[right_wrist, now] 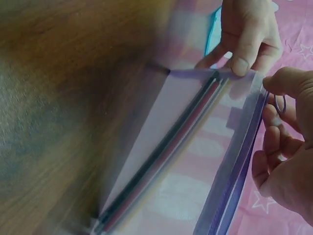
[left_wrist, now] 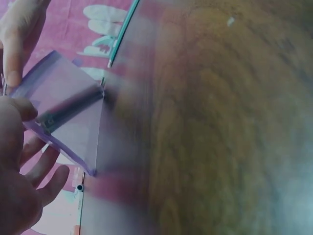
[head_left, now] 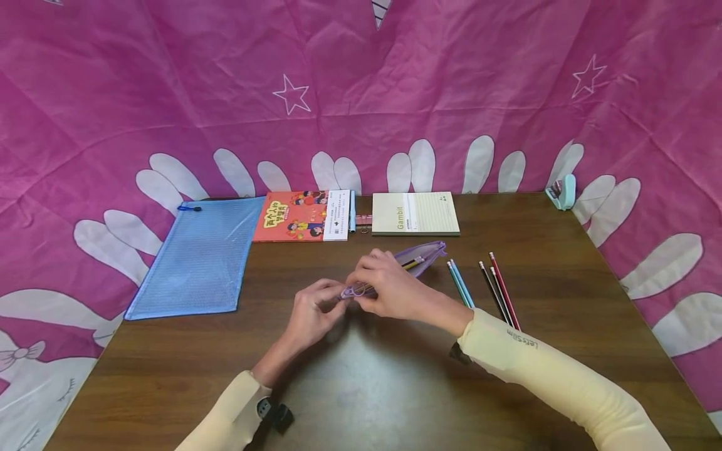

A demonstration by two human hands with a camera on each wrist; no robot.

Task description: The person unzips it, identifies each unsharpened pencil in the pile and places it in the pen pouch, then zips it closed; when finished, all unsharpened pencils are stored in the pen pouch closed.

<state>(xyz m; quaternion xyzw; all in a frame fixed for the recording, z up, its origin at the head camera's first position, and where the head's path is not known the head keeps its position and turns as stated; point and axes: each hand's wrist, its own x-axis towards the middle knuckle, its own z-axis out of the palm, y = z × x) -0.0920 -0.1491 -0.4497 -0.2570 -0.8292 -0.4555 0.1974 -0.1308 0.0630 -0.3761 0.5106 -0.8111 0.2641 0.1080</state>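
Both hands hold a translucent purple zip pouch (head_left: 433,252) over the middle of the table. Its mouth gapes at the far right end, where a yellow-and-black pencil (head_left: 413,263) shows. Through its side in the right wrist view, several pencils (right_wrist: 164,152) lie slantwise, dark, red and pale. My left hand (head_left: 313,313) pinches the pouch's corner at one end of the zipper. Just beside it, my right hand (head_left: 389,285) pinches the zipper by its ring pull (right_wrist: 279,104), thumb against forefinger. The left wrist view shows the pouch hanging tilted between the fingers.
Two light-blue pencils (head_left: 461,283) and several black and red pencils (head_left: 501,288) lie right of the pouch. Along the back are a blue mesh folder (head_left: 194,263), a red book (head_left: 290,216), a Gambit notebook (head_left: 417,214) and a mint stapler (head_left: 566,191). A pink cloth (head_left: 361,131) hangs behind.
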